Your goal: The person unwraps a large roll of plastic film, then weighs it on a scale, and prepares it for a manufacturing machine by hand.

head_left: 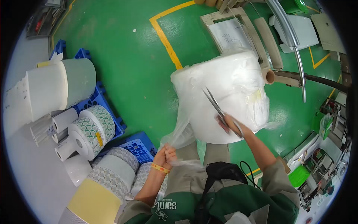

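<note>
A large white roll (220,100) stands in front of me, partly covered by clear plastic film (183,115). My left hand (165,155) is closed around a bunched end of the film, pulling it taut toward the lower left; a loose tail hangs past the fist. In my right hand (233,127) is a pair of metal scissors (213,100), blades slightly apart and pointing up and left over the roll. The blades look clear of the taut film. Some fingers of the right hand are blurred.
On the left, printed label rolls (85,136) and big white rolls (52,87) rest by blue plastic pallets (99,102). A metal bar (287,30) and a cardboard core (268,76) are at the upper right. Yellow lines (164,37) mark the green floor.
</note>
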`<state>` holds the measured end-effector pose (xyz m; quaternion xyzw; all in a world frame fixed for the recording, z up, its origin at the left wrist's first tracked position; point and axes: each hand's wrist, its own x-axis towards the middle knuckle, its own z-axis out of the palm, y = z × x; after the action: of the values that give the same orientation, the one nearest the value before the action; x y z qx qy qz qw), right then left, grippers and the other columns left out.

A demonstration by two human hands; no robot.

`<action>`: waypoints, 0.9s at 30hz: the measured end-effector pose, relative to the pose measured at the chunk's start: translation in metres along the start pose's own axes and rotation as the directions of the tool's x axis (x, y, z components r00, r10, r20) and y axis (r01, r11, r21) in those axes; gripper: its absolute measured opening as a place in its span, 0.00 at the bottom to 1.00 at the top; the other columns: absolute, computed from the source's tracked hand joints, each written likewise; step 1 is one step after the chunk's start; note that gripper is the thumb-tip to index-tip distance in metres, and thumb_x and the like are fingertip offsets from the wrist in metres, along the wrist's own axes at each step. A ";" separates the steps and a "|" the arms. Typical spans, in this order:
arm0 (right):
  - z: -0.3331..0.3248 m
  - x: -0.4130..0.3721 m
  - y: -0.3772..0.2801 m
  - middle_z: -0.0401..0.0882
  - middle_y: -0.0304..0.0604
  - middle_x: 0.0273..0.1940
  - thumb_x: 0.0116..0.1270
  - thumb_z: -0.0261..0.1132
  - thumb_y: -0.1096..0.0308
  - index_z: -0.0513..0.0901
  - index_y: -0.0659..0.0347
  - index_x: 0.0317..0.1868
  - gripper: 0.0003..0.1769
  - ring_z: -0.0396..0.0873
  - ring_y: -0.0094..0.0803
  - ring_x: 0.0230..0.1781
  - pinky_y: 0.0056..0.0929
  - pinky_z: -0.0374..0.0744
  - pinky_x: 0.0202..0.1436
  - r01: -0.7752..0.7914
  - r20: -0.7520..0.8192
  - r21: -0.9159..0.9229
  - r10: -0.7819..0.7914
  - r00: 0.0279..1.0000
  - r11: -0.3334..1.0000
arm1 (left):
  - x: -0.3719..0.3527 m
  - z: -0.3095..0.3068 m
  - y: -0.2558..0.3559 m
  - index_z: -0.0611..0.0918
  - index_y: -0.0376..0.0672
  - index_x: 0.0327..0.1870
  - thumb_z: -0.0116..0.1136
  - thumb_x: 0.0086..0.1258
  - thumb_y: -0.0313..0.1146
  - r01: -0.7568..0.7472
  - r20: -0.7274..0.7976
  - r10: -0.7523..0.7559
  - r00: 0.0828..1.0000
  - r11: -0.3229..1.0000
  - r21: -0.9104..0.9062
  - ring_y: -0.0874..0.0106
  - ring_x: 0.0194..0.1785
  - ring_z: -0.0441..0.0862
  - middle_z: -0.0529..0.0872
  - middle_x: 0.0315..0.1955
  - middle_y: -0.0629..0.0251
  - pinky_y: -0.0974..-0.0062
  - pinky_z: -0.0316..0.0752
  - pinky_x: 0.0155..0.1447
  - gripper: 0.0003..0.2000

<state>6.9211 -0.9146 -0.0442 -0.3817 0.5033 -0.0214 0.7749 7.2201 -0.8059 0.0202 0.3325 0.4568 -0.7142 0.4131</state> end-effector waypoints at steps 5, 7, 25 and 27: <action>-0.019 0.127 -0.126 0.58 0.29 0.18 0.62 0.37 0.33 0.69 0.58 0.37 0.34 0.54 0.16 0.13 0.14 0.53 0.14 0.449 -0.277 0.451 -0.357 0.892 0.771 | -0.014 -0.038 0.030 0.69 0.47 0.30 0.39 0.71 0.40 -0.052 -0.040 0.059 0.997 0.988 0.143 0.81 0.15 0.55 0.62 0.15 0.74 0.84 0.53 0.18 0.11; -0.036 0.108 -0.209 0.59 0.29 0.18 0.62 0.41 0.33 0.70 0.58 0.36 0.33 0.55 0.16 0.14 0.14 0.54 0.15 0.627 -0.439 0.323 -0.475 0.763 0.709 | -0.009 -0.036 0.056 0.72 0.47 0.32 0.41 0.70 0.38 -0.300 -0.243 0.411 0.879 0.871 0.389 0.82 0.14 0.58 0.64 0.15 0.76 0.84 0.55 0.17 0.09; -0.044 0.106 -0.067 0.74 0.37 0.48 0.38 0.64 0.74 0.73 0.55 0.38 0.21 0.70 0.32 0.41 0.30 0.66 0.44 0.102 0.017 -0.994 -0.887 0.461 0.034 | 0.199 0.121 0.074 0.56 0.37 0.63 0.61 0.51 0.32 -0.027 0.901 0.184 0.392 -0.977 0.211 0.59 0.65 0.57 0.61 0.61 0.50 0.58 0.51 0.66 0.37; -0.049 0.107 -0.073 0.74 0.36 0.47 0.39 0.64 0.73 0.73 0.56 0.38 0.20 0.70 0.32 0.42 0.30 0.66 0.45 0.072 0.002 -0.997 -0.869 0.495 0.039 | 0.210 0.127 0.079 0.53 0.38 0.63 0.63 0.50 0.32 -0.252 0.869 0.250 0.427 -0.890 0.381 0.60 0.63 0.61 0.63 0.59 0.51 0.60 0.55 0.65 0.39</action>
<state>6.9607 -1.0386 -0.0912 -0.8757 0.4546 -0.1354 0.0898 7.1871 -1.0026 -0.1426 0.6574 -0.6505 -0.3175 0.2096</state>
